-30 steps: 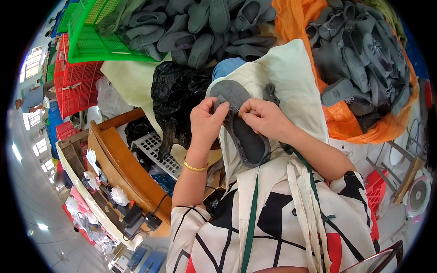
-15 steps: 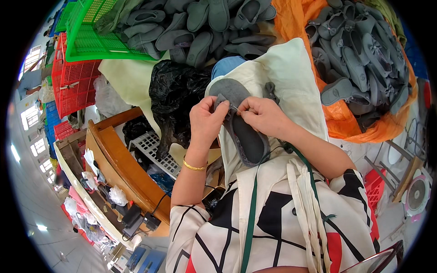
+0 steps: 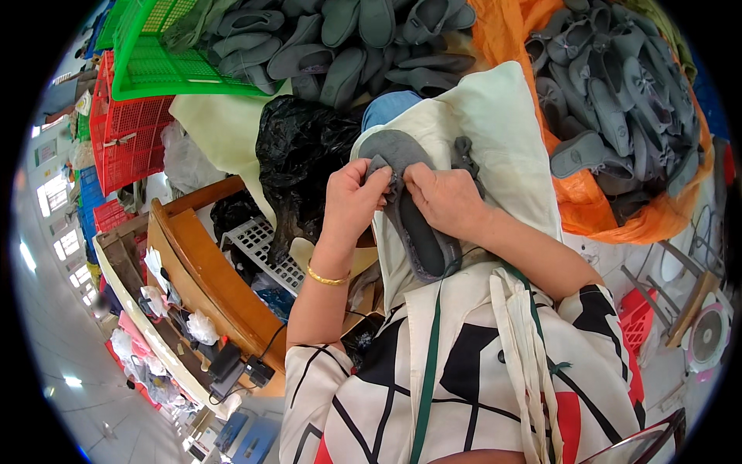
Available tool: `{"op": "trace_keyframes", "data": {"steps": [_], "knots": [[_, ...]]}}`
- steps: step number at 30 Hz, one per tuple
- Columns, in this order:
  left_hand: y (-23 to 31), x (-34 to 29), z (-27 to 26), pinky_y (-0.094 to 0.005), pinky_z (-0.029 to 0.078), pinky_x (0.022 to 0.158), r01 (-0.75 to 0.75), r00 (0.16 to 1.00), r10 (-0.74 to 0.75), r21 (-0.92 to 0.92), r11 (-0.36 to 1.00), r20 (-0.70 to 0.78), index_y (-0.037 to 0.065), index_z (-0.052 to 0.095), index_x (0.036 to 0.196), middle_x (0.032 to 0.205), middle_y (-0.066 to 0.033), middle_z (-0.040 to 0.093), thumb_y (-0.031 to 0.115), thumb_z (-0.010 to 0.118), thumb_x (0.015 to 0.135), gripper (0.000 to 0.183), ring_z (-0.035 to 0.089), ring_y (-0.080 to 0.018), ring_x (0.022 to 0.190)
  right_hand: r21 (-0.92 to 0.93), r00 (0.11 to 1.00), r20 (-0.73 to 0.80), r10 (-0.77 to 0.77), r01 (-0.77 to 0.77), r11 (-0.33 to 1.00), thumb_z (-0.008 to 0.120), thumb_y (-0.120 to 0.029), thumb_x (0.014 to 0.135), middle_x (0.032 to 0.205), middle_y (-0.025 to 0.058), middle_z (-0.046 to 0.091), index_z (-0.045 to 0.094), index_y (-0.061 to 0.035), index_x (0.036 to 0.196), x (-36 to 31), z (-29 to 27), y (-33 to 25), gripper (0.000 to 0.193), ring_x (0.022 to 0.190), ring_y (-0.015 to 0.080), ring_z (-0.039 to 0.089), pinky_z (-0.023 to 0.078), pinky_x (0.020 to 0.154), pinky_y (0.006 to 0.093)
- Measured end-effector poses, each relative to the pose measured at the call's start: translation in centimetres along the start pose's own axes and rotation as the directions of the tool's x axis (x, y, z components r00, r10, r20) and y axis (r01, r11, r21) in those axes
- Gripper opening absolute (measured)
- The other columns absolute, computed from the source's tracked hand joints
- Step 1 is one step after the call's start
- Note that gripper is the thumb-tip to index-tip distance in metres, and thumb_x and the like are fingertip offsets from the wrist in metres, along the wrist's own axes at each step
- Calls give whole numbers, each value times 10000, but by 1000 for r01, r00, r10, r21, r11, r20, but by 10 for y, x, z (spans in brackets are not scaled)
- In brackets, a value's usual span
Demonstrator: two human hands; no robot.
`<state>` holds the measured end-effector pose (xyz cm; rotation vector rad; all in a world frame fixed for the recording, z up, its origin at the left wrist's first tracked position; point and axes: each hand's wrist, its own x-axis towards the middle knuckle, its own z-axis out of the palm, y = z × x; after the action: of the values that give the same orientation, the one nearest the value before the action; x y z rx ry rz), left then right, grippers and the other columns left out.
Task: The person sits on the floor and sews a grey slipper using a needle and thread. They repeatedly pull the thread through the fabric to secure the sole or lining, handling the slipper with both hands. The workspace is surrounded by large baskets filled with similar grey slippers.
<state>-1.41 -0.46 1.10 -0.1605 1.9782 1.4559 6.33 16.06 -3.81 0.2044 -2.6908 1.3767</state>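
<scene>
A grey slipper (image 3: 425, 246) lies over my lap on a cream cloth (image 3: 506, 127), its toe pointing away from me. My left hand (image 3: 349, 203) pinches the grey fabric of its upper between thumb and fingers. Close beside it, my right hand (image 3: 452, 203) is closed, fingertips pressed together at the upper's edge. Whatever is between those fingertips is too small or hidden to make out. A small dark grey fabric piece (image 3: 466, 158) rests on the cloth just beyond my right hand.
Grey slippers fill a green crate (image 3: 147, 77) ahead and an orange sack (image 3: 576, 197) at the right. Black plastic (image 3: 290, 147) lies left of my lap, near a wooden drawer (image 3: 209, 263). Red crates (image 3: 116, 139) stand far left, a small fan (image 3: 707, 334) at the right.
A thin, shiny, needle-like sliver showed between my hands before and is hidden now. My right hand has turned, its back now facing up more. My left hand keeps its pinch on the slipper.
</scene>
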Motion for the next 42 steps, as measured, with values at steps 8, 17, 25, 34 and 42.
{"op": "trace_keyframes", "data": {"steps": [8, 17, 25, 34, 42], "knots": [[4, -1, -4, -177, 437, 561, 21, 999, -17, -96, 995, 48, 44, 687, 893, 727, 20, 640, 137, 653, 893, 99, 540, -32, 599, -35, 983, 147, -111, 118, 992, 616, -102, 858, 662, 121, 616, 539, -86, 948, 11, -27, 11, 120, 612, 322, 633, 477, 528, 435], [3, 0, -7, -181, 435, 574, 39, 996, -29, -115, 993, 90, 57, 690, 888, 733, 20, 642, 132, 640, 899, 91, 537, -35, 604, 17, 974, 199, -106, 105, 994, 574, -115, 884, 656, 128, 607, 498, -72, 923, 18, -29, 9, 96, 618, 349, 624, 469, 532, 459], [1, 4, -12, -197, 458, 590, 78, 988, -50, -192, 978, 144, 45, 692, 912, 749, 13, 648, 140, 636, 910, 110, 555, -44, 620, 46, 991, 113, -69, 64, 997, 555, -119, 914, 693, 154, 622, 479, -55, 943, 13, -15, 8, 104, 656, 371, 627, 476, 564, 467], [-8, 6, -11, -186, 481, 588, 45, 989, -5, -269, 962, 150, 36, 699, 965, 778, -7, 679, 134, 689, 910, 113, 596, -53, 636, 450, 960, 181, 213, -274, 850, 533, -96, 976, 730, 152, 595, 487, -36, 1030, 33, -18, -13, 93, 653, 299, 615, 483, 612, 354], [-9, 3, -3, -178, 443, 569, -25, 997, 40, -199, 980, 73, 20, 702, 920, 768, -14, 675, 132, 701, 902, 114, 559, -46, 613, 271, 1000, -4, 29, -27, 962, 600, -136, 919, 854, 98, 596, 593, -72, 902, 36, -25, -8, 66, 710, 290, 606, 481, 635, 373]]}}
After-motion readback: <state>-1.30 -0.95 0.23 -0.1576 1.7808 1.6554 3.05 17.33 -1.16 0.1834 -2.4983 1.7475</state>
